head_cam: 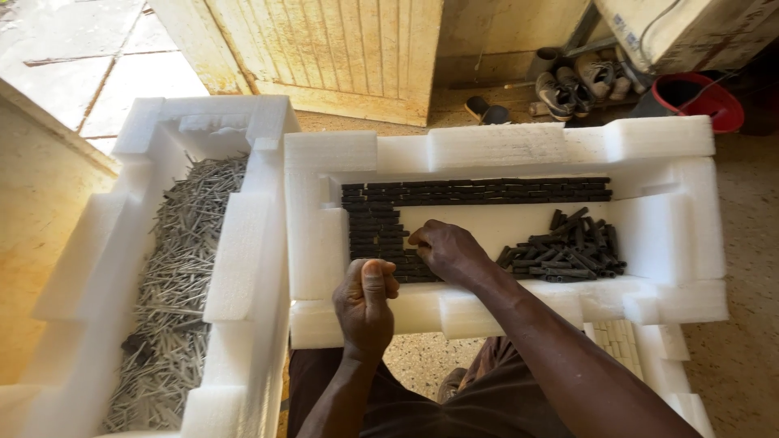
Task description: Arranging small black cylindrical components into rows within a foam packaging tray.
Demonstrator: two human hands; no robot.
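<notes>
White foam tray (495, 146) as landmark. Right hand (450, 251) inside it, fingertips pinched at the neat black stick stack (377, 231) on the tray's left side; whether a stick is held, cannot tell. Stacked sticks lie long axis left-right. Loose black stick pile (568, 247) lies right of that hand. Left hand (365, 304) rests fisted on the tray's near rim, thumb up, contents hidden.
</notes>
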